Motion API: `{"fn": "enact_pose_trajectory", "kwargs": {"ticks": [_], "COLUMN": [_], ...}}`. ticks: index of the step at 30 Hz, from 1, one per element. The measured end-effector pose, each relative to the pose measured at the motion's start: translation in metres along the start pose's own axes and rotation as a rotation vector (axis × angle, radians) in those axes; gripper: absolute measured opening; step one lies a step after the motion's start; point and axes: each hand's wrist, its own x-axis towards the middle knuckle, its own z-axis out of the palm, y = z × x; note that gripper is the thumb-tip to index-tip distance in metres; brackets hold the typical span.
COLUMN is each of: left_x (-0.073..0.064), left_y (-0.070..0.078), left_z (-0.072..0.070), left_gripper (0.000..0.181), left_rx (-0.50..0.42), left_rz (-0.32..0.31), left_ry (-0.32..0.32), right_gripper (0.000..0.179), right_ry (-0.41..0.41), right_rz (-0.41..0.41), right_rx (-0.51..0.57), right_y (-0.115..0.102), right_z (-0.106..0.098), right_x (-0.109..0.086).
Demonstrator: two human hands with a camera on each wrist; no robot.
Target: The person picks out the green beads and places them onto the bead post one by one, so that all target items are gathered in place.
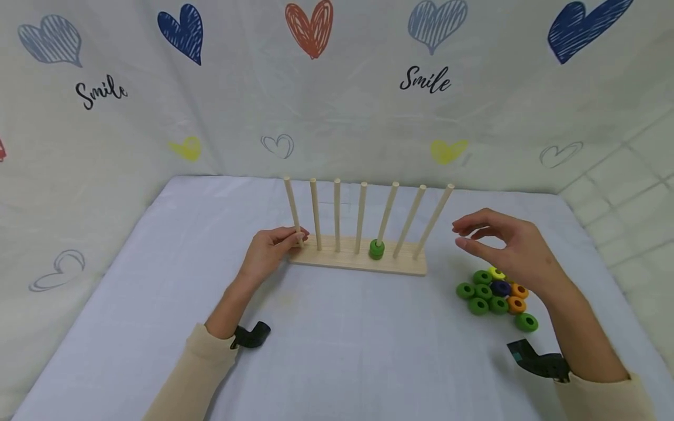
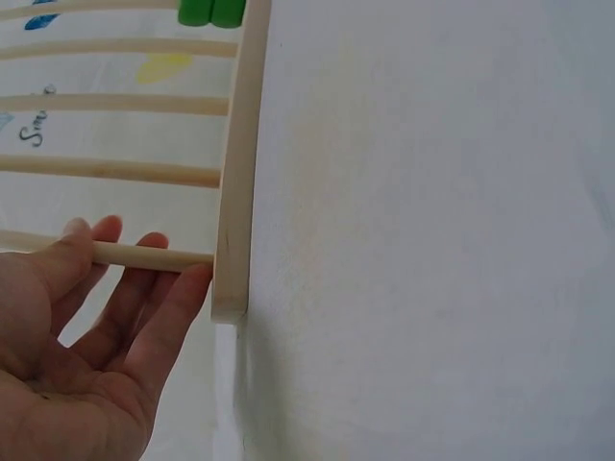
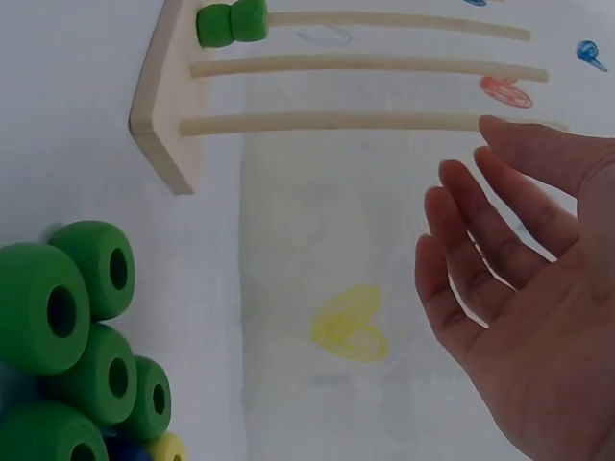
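A wooden peg board (image 1: 337, 261) with several upright dowels stands toward the back of the table. Two green beads (image 1: 376, 249) are stacked at the foot of its third peg from the right; the right wrist view shows both beads (image 3: 232, 22) too. My left hand (image 1: 271, 251) pinches the leftmost peg (image 2: 144, 256) near its base, thumb on one side and fingers on the other. To the right of the board my right hand (image 1: 508, 245) hangs in the air with loosely bent fingers, holding nothing. Below it lies a cluster of green beads (image 1: 478, 306).
Orange beads (image 1: 516, 304), a dark blue bead (image 1: 500, 287) and a yellow bead (image 1: 496, 273) lie among the green ones. A white cloth covers the table (image 1: 326, 351). Behind it hangs a sheet printed with hearts (image 1: 363, 117).
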Motion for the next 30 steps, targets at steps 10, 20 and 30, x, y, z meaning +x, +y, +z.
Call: {"fn": "enact_pose_trajectory", "kwargs": {"ticks": [10,20,30], "left_x": [0.001,-0.001,-0.001], "left_y": [0.000,-0.001,0.000], "left_z": [-0.002,-0.003,-0.002], "left_gripper": [0.026,0.027,0.028], "left_rx": [-0.017,0.003,-0.008], "left_rz": [0.015,0.033,0.048], "left_ry": [-0.010,-0.018,-0.015], "right_gripper": [0.026,0.030,0.036], "right_ry": [-0.221,-0.316,-0.374], "right_rz": [-0.066,-0.024,0.020], "right_rx": [-0.001,-0.090,-0.112], "right_y": [0.034,0.052,0.062], "right_z": [-0.002,-0.004,-0.004], "right_x": [-0.010,-0.018,-0.022]}}
